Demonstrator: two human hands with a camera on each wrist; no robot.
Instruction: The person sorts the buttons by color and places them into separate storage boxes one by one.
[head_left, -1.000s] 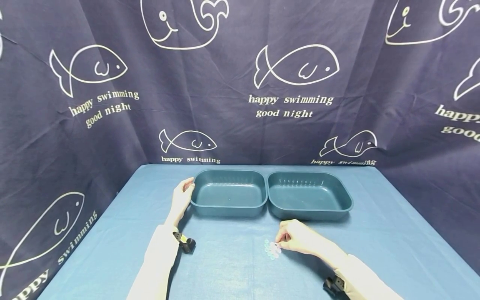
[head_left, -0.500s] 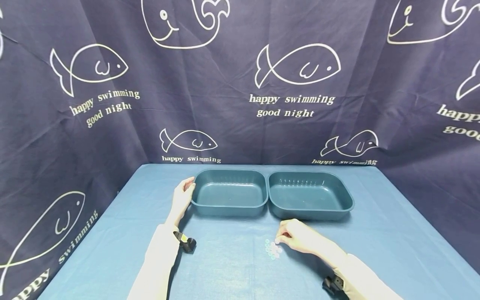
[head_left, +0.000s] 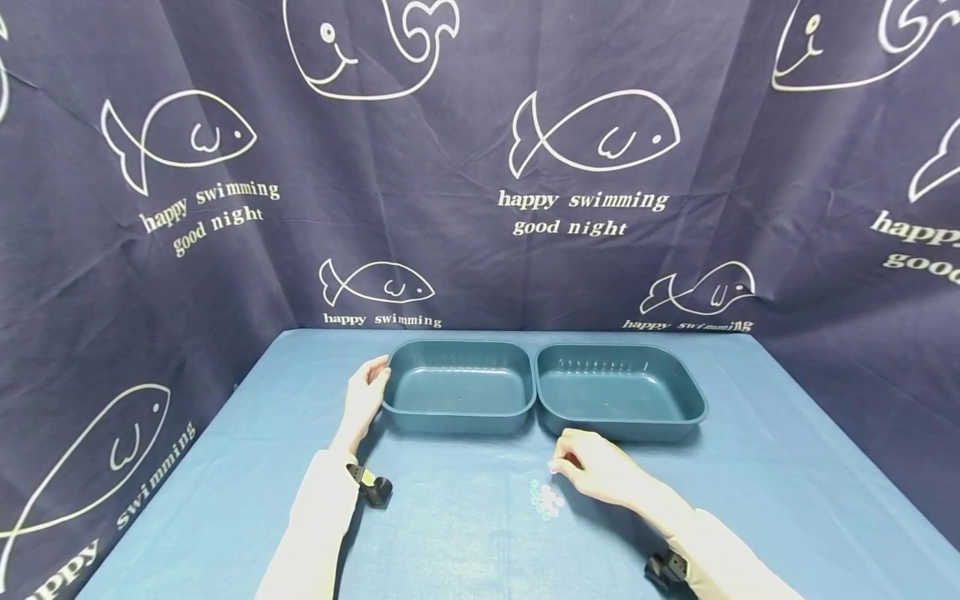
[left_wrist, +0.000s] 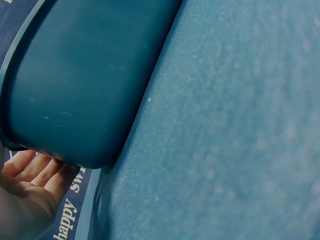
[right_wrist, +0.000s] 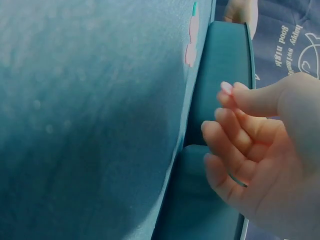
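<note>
My left hand point(head_left: 365, 390) rests against the left end of a teal plastic tub point(head_left: 459, 423); in the left wrist view its fingers point(left_wrist: 42, 172) lie along the tub's outer end wall, partly hidden behind it. My right hand point(head_left: 600, 468) is above the cloth in front of a second teal tub point(head_left: 622, 429). Between right thumb and index fingertip I pinch a small pink disc point(right_wrist: 226, 88); the other fingers are loosely bent. Just below that hand, a small cluster of flat pink and pale green discs point(head_left: 546, 500) lies on the cloth.
Both tubs stand side by side near the back of the blue-covered table point(head_left: 450, 517), their ends close together. Behind and beside the table hangs a dark curtain point(head_left: 465, 217) with white fish drawings and lettering. Black wrist cameras point(head_left: 380, 492) sit on both wrists.
My right hand has lifted slightly away from the disc cluster toward the tubs, with a pink disc now showing at its fingertips. My left hand stays at the left tub.
</note>
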